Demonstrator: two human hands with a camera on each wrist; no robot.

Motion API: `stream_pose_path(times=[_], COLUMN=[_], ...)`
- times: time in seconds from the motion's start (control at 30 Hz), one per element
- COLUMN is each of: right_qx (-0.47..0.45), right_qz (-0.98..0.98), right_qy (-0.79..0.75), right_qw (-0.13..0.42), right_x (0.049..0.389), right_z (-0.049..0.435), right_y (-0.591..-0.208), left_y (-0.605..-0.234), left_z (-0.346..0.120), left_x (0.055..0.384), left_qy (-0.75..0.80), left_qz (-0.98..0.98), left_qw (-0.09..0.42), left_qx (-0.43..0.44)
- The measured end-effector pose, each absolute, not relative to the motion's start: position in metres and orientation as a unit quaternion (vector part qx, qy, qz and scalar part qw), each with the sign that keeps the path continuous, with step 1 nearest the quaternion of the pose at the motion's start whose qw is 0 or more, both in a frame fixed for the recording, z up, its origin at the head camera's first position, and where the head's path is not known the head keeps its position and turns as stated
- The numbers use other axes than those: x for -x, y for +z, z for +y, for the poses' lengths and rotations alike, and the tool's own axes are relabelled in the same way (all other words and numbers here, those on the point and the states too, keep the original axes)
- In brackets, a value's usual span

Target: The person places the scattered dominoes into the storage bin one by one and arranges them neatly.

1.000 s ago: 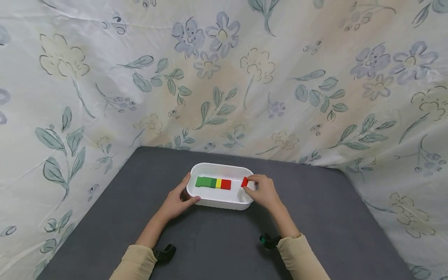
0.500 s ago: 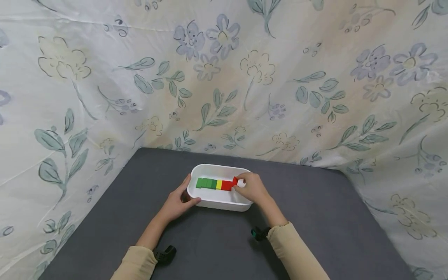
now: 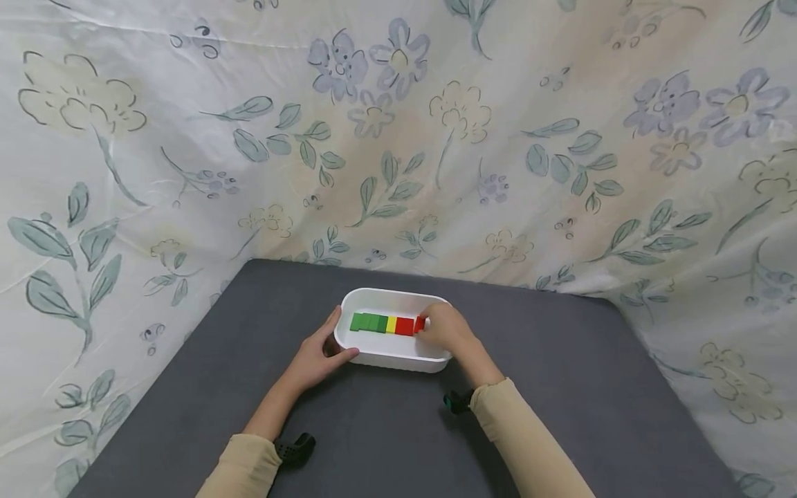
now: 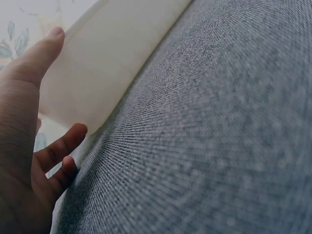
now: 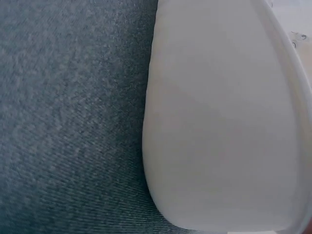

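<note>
A white plastic tub [image 3: 392, 361] with rounded corners stands on the dark table. Along its floor lies a row of small flat blocks: green blocks [image 3: 369, 322] at the left, a yellow block [image 3: 391, 325], then a red block [image 3: 404, 326]. My left hand [image 3: 309, 361] holds the tub's left end, thumb on the front wall and fingers round the end, also in the left wrist view. Reaching in over the right end, my right hand [image 3: 447, 328] pinches another red block [image 3: 420, 324] beside the row's right end; the fingertips are partly hidden. The right wrist view mainly shows the tub's outer wall [image 5: 224, 117].
Dark grey cloth [image 3: 373, 429] covers the table around the tub. A floral curtain [image 3: 398, 138] hangs behind and at both sides. Each wrist bears a black strap, the left strap [image 3: 295, 449] and the right strap [image 3: 457, 401], near the beige sleeves.
My right hand has moved left inside the tub, bringing the red block from the right side up to the row's end, and lowered. The left hand stays on the tub.
</note>
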State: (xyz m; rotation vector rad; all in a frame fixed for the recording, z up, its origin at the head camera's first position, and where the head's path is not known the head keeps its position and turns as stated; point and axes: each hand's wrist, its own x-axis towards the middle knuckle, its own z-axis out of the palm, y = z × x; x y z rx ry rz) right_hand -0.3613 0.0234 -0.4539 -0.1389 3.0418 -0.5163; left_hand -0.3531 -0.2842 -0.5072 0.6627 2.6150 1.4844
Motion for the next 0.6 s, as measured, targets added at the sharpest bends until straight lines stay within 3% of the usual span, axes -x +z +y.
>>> stream_pose_path(times=[0.6], right_qx=[0.072], right_qz=[0.992], right_qy=[-0.096], right_qw=[0.033], right_x=[0.3707], right_z=[0.0212], right_y=[-0.4623], left_y=[-0.5105], left_z=[-0.2821], left_x=[0.3575], left_qy=[0.482], left_qz=[0.849], left_qw=[0.031], left_qx=[-0.216])
